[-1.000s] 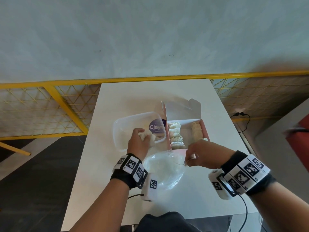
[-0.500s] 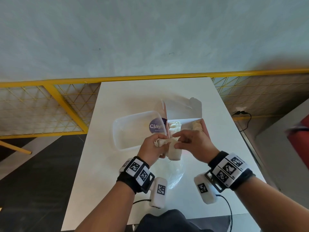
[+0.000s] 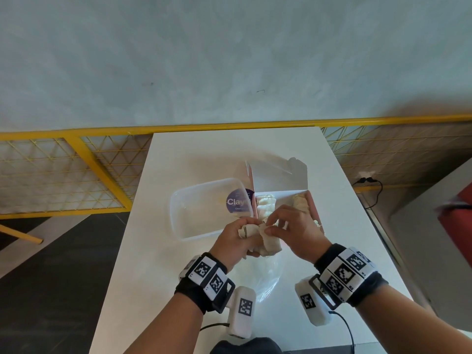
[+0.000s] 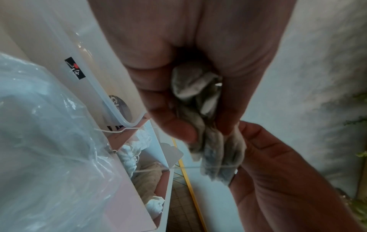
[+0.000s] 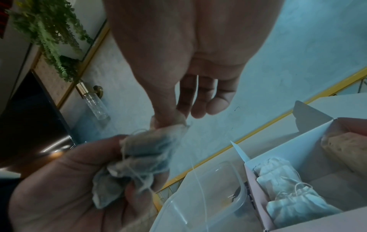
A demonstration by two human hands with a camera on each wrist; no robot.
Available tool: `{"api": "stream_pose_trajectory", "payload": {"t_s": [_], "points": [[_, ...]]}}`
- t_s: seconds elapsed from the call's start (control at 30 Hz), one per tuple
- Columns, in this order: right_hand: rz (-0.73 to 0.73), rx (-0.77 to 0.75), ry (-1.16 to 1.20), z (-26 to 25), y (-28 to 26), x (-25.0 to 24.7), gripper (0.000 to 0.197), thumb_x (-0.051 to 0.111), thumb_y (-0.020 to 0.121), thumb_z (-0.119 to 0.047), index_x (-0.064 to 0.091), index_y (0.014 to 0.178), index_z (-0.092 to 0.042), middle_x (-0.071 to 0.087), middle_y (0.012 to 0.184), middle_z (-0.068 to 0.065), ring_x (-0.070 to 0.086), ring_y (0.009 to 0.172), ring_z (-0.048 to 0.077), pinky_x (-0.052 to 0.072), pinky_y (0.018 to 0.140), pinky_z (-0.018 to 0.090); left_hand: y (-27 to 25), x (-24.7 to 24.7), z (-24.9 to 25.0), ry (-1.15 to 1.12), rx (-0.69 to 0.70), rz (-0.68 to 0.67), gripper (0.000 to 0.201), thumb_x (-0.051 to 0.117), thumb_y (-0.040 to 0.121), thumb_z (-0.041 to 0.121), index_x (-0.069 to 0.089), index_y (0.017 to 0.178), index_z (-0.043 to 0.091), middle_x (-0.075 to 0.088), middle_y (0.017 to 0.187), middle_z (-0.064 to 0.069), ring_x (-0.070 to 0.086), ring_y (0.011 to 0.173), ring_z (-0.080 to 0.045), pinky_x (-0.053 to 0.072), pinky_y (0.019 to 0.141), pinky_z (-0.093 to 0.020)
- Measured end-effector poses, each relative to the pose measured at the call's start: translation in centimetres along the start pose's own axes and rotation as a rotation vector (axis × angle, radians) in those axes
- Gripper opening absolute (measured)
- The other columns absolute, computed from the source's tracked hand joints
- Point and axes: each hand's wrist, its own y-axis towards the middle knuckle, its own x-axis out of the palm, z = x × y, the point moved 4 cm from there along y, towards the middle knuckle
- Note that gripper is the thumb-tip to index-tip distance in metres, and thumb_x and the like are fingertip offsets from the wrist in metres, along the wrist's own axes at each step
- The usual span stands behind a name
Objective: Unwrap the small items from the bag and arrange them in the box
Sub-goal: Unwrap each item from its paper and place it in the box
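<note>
My left hand [image 3: 241, 235] grips a crumpled bundle of pale tea bags [image 3: 265, 242] with loose strings, just in front of the pink box [image 3: 313, 209]. The thumb and forefinger of my right hand [image 3: 268, 224] pinch the top of one bag [image 5: 170, 130] in that bundle. In the left wrist view the bundle of tea bags [image 4: 208, 135] hangs from my curled fingers, a thin string crossing it. The box stands open, its lid [image 3: 278, 176] raised, and holds rows of tea bags [image 5: 288, 188]. A clear plastic bag [image 3: 265, 277] lies on the table under my hands.
A clear plastic container [image 3: 176, 218] with a purple label sits left of the box, touching it. The white table [image 3: 153, 264] meets a yellow railing [image 3: 229, 127] at its far edge. A red seat [image 3: 459, 215] is at the right.
My left hand came out of the clear container with the tea bags and moved right. My right hand moved left to meet it and now pinches one bag.
</note>
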Motion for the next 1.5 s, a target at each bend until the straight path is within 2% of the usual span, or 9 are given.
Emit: {"api": "stream_pose_trajectory", "payload": {"t_s": [0.17,0.27,0.4,0.67,0.83,1.1,1.23,1.37,1.5], "points": [[0.035,0.059,0.035,-0.3,-0.2,-1.1,0.005,0.067,0.082,-0.006,0.065,0.081,-0.001,0.049,0.070,-0.012,0.042,0.074,-0.026,0.035,0.065,0.001,-0.4,0.3,0.5,-0.153,-0.012,-0.033,0.035,0.063,0.068,-0.004,0.062,0.102,0.002,0.066,0.079,-0.016,0.066,0.067,-0.027,0.054,0.057,-0.029],[0.054,0.125,0.157,0.4,-0.1,-1.9,0.007,0.066,0.083,-0.005,0.062,0.078,-0.005,0.049,0.071,0.001,0.051,0.065,-0.012,0.039,0.066,0.004,-0.4,-0.3,0.2,-0.165,-0.019,0.018,0.033,0.057,0.079,-0.012,0.057,0.111,-0.003,0.061,0.085,-0.020,0.063,0.066,-0.025,0.051,0.055,-0.028],[0.092,0.189,0.321,2.3,-0.1,-3.9,0.014,0.067,0.082,-0.006,0.060,0.074,-0.015,0.060,0.074,0.007,0.057,0.065,0.016,0.047,0.068,0.032,-0.7,-0.5,0.6,-0.200,0.004,-0.007,0.027,0.054,0.076,-0.004,0.067,0.092,0.014,0.057,0.077,-0.014,0.056,0.064,-0.020,0.047,0.054,-0.026],[-0.280,0.227,0.263,1.5,-1.3,-1.9,0.051,0.063,0.085,-0.004,0.046,0.128,-0.027,0.045,0.072,-0.002,0.048,0.067,0.012,0.047,0.075,0.028,-0.4,0.2,0.5,-0.492,-0.130,0.023,0.026,0.043,0.093,0.002,0.063,0.109,0.005,0.070,0.097,-0.016,0.067,0.084,-0.029,0.059,0.060,-0.036],[-0.266,0.253,0.180,0.6,-0.8,-0.7,0.015,0.061,0.087,-0.008,0.059,0.101,-0.014,0.054,0.067,0.002,0.049,0.067,0.013,0.044,0.066,0.025,-0.5,1.1,0.8,-0.613,-0.176,-0.055,0.041,0.046,0.081,0.021,0.062,0.115,0.004,0.069,0.107,-0.019,0.069,0.088,-0.030,0.059,0.073,-0.038],[-0.150,0.251,0.249,1.1,-0.7,-2.2,0.004,0.061,0.086,-0.003,0.064,0.084,-0.003,0.050,0.066,-0.004,0.048,0.054,0.000,0.040,0.054,0.008,-0.8,0.7,0.7,-0.661,-0.216,-0.109,0.049,0.045,0.078,0.020,0.059,0.121,0.001,0.065,0.115,-0.024,0.066,0.096,-0.035,0.057,0.083,-0.044],[-0.260,0.245,0.100,1.0,-0.6,-1.9,0.006,0.064,0.086,-0.014,0.066,0.082,-0.018,0.054,0.071,0.008,0.049,0.066,0.013,0.043,0.064,0.020,-0.7,0.9,0.2,-0.606,-0.215,-0.128,0.046,0.047,0.082,0.016,0.056,0.126,0.005,0.063,0.119,-0.020,0.063,0.102,-0.034,0.055,0.084,-0.047],[-0.268,0.162,0.081,0.0,-0.6,-1.3,0.023,0.062,0.087,-0.010,0.060,0.107,-0.020,0.057,0.065,0.008,0.045,0.068,0.009,0.040,0.070,0.009,-0.4,1.1,-0.3,-0.563,-0.208,-0.075,0.022,0.044,0.093,0.008,0.056,0.111,0.002,0.063,0.101,-0.019,0.065,0.087,-0.028,0.058,0.074,-0.041],[-0.170,0.045,-0.002,-0.8,-1.1,-1.8,0.041,0.064,0.085,-0.010,0.051,0.120,-0.027,0.049,0.062,-0.006,0.045,0.068,0.003,0.045,0.077,0.023,-0.1,0.6,-0.4,-0.596,-0.209,0.012,0.018,0.040,0.098,0.012,0.054,0.104,0.002,0.066,0.092,-0.016,0.067,0.078,-0.023,0.059,0.069,-0.035]]}}
